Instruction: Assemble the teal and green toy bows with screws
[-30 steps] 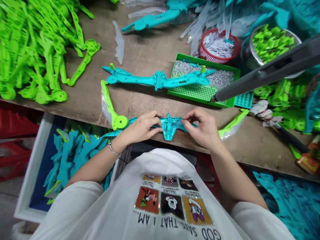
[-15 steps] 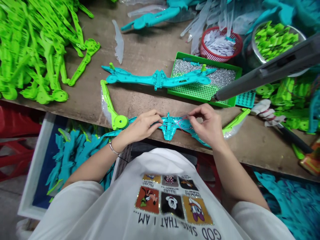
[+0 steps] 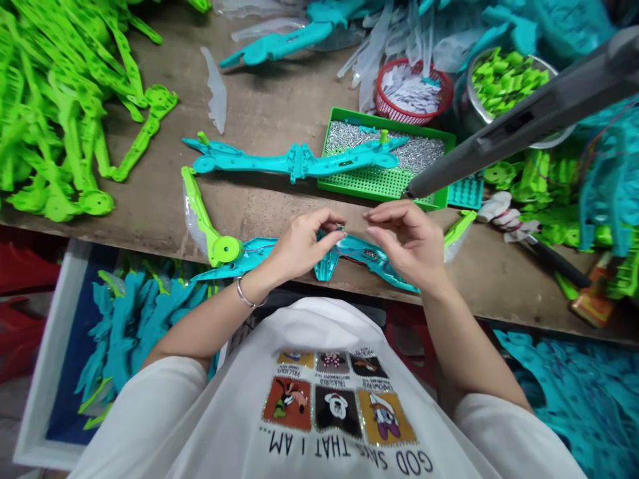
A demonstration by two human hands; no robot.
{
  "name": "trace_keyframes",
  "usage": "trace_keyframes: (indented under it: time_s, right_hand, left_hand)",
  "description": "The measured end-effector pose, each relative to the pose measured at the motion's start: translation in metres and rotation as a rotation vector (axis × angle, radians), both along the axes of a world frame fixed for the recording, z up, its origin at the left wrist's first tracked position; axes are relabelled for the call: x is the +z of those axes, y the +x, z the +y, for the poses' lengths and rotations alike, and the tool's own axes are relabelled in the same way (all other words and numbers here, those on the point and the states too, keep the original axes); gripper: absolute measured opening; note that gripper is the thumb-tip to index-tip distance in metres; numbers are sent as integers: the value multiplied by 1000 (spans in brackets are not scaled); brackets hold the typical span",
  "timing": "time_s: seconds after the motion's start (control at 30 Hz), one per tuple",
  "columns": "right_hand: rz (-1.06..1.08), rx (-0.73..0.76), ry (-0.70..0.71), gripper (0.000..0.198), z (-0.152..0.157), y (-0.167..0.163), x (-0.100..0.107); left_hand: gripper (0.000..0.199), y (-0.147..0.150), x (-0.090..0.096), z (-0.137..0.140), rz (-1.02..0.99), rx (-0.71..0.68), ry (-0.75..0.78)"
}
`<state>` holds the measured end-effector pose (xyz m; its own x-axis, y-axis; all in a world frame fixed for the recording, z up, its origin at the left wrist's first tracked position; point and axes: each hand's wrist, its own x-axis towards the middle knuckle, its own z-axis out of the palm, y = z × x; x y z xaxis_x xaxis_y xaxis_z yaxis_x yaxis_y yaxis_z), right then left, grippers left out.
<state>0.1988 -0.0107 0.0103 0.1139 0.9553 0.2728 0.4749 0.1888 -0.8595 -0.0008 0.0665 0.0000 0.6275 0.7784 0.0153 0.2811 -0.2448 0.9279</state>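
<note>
Head view: two bare hands work over a teal plastic winged frame (image 3: 359, 248) along the bench's (image 3: 449, 299) near edge.
The left hand's (image 3: 300, 243) fingers pinch a tiny metallic-looking piece (image 3: 340, 227) above the frame's centre; the right hand's (image 3: 415, 245) thumb and fingertips curl close together, but whether they grip anything cannot be told. The step looks like fine fitting inside the frame, seemingly calling for steady fingertips and precise placement. Behind, a second teal frame (image 3: 249, 161) partly covers a green tray (image 3: 357, 187) of screws (image 3: 424, 152); a dark grey bar (image 3: 499, 126) slants past the right hand, crowding its reach.
</note>
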Motion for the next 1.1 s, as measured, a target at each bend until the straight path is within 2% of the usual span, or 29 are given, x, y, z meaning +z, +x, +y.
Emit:
trace_keyframes:
  time_s: [0.07,0.2,0.3,0.47,0.63,0.8,0.97,1.1]
  right_hand:
    - [-86,-23,-50,10,-9,8,3]
    - [-220,46,-149,14,-24,14,5]
    - [-272,53,-149,13,-27,9,2]
    - [-335,61,-133,6,-23,1,-4]
    - [-345,84,-112,8,-23,0,-8]
    - [-394,39,-173,24,-28,0,-6]
    - [-377,-2,-209,16,-29,-1,-8]
    - [-472,41,-167,8,-29,2,-12]
  left_hand:
    - [14,-2,-4,-1,19,63,-11]
    - [15,-6,-10,-3,46,102,-57]
    - [17,-5,-14,-2,42,133,-83]
    - [36,-6,-15,1,-19,119,-118]
    - [25,-11,-11,3,-17,109,-145]
    - [22,-13,-8,6,-31,132,-215]
    - [31,-14,-5,11,-69,169,-330]
    - [36,-16,-4,11,-72,193,-336]
